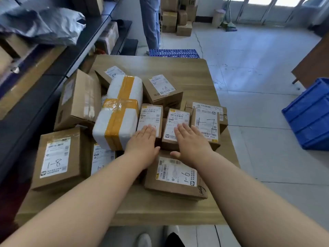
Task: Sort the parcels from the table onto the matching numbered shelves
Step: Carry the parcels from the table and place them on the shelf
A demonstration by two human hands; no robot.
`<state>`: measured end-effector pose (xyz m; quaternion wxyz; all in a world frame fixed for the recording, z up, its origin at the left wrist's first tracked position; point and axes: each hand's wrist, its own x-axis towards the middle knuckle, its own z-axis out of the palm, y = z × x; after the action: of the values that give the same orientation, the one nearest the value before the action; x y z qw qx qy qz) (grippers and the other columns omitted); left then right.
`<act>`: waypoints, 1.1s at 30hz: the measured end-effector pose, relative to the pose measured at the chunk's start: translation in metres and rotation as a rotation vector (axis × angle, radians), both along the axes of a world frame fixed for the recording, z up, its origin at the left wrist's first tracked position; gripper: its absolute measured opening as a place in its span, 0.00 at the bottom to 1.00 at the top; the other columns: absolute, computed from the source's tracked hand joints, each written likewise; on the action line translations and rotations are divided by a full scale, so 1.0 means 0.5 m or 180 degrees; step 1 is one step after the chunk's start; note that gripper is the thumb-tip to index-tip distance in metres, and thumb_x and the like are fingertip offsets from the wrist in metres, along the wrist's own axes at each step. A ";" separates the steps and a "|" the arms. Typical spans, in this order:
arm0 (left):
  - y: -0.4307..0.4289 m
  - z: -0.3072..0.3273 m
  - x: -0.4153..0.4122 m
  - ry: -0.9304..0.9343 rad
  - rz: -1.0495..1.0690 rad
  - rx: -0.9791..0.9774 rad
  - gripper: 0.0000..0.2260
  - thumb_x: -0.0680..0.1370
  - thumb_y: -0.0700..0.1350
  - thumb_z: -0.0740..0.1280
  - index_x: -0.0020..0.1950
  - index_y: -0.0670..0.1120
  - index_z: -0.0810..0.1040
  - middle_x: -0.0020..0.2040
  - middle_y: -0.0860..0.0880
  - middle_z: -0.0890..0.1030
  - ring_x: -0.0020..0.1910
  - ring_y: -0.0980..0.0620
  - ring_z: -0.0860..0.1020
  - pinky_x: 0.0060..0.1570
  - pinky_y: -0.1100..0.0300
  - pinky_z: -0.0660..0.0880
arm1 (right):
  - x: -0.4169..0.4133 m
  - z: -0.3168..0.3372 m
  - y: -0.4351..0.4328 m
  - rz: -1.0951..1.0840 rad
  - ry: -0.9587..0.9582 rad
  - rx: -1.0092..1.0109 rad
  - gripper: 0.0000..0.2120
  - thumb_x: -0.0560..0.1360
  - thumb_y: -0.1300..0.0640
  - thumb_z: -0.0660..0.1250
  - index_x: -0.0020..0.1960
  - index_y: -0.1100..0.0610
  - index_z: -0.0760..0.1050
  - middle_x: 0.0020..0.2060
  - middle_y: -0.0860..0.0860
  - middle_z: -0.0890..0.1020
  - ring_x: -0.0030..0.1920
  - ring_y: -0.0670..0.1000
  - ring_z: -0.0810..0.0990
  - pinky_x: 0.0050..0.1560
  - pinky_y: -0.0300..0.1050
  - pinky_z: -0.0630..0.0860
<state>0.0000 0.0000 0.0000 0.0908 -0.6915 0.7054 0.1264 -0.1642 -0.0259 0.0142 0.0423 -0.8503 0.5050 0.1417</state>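
Observation:
Several labelled cardboard parcels lie on a wooden table (pixel 187 72). My left hand (pixel 142 143) lies flat with straight fingers on a small upright box (pixel 151 114). My right hand (pixel 190 141) lies flat on the small box (pixel 175 122) beside it. Just right of that stands a box marked 1-7 (pixel 206 123). A box marked 1-6 (pixel 175 177) lies under my wrists. At the near left sits a box marked 1-8 (pixel 57 157). A white foam parcel (pixel 119 111) with yellow tape lies left of my left hand. Another 1-6 box (pixel 162 90) sits further back.
Dark shelves (pixel 58 68) run along the left, with grey plastic bags (pixel 41 22) on top. A blue crate (pixel 309 114) stands on the floor at right. A person's legs (pixel 151 22) and stacked cartons (pixel 178 16) are beyond the table, beside a blue pallet (pixel 174 53).

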 end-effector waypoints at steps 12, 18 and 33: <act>0.063 -0.015 0.008 0.0138 -0.0081 0.0093 0.30 0.83 0.54 0.53 0.79 0.45 0.43 0.80 0.47 0.42 0.78 0.51 0.43 0.75 0.56 0.45 | 0.014 -0.037 0.066 0.0447 0.0025 -0.0043 0.31 0.82 0.52 0.53 0.78 0.58 0.41 0.78 0.55 0.43 0.78 0.54 0.41 0.72 0.51 0.32; 0.160 -0.006 0.009 0.0081 -0.0457 0.0010 0.28 0.83 0.54 0.52 0.79 0.46 0.48 0.80 0.47 0.47 0.78 0.49 0.48 0.76 0.53 0.46 | -0.023 -0.036 0.157 0.0565 -0.0222 -0.0100 0.30 0.78 0.49 0.61 0.77 0.59 0.58 0.76 0.56 0.59 0.76 0.54 0.57 0.72 0.54 0.39; 0.153 -0.057 -0.004 0.0496 0.0055 -0.0081 0.30 0.80 0.60 0.56 0.78 0.59 0.46 0.79 0.50 0.40 0.77 0.43 0.36 0.74 0.43 0.46 | 0.018 -0.069 0.210 -0.1985 -0.1411 0.0437 0.47 0.67 0.30 0.66 0.77 0.46 0.48 0.77 0.53 0.50 0.75 0.56 0.57 0.69 0.56 0.66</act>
<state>-0.0021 0.0767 -0.0283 0.0258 -0.6867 0.7059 0.1716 -0.1551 0.0793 -0.0200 0.2482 -0.6612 0.7073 -0.0317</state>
